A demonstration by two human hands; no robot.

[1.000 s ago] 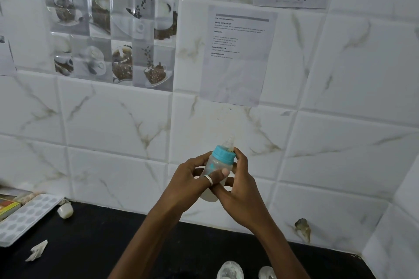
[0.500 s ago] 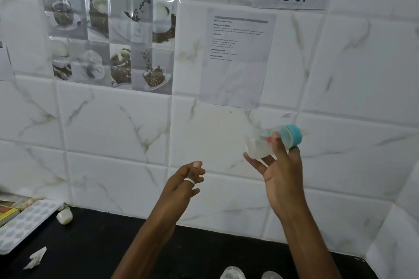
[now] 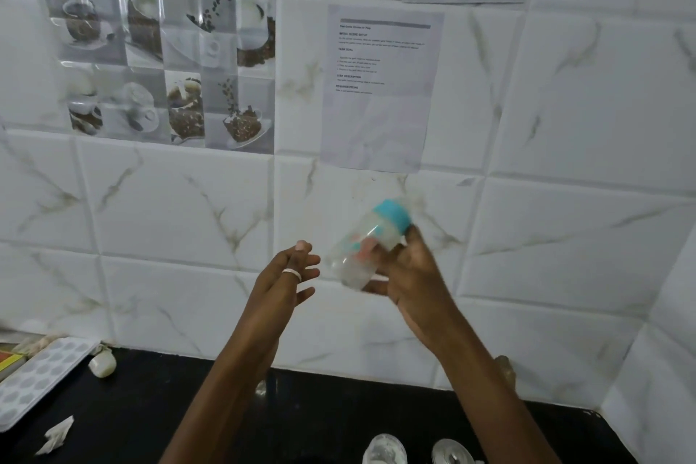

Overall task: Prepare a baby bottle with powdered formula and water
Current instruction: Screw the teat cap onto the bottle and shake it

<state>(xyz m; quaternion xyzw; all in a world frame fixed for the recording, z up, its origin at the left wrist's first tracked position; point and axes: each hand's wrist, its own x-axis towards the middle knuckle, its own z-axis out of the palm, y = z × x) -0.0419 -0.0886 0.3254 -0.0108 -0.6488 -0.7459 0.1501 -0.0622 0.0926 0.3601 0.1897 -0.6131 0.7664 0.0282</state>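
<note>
A clear baby bottle [image 3: 359,250] with a teal screw collar [image 3: 393,214] is gripped around its body by the right hand [image 3: 410,282], held up in front of the tiled wall [image 3: 565,124] and tilted so that the collar points toward one o'clock; it is blurred, and a pale whitish content can only just be made out near its base. The left hand [image 3: 288,275], a ring [image 3: 293,272] on one finger, is held loosely open and empty at nine o'clock of the bottle, apart from it. On the black counter [image 3: 150,407], two round containers [image 3: 384,450] are cut off by the frame at six o'clock, their contents not discernible, while a dimpled white tray [image 3: 34,377] and a small white cap [image 3: 102,363] lie at eight o'clock.
</note>
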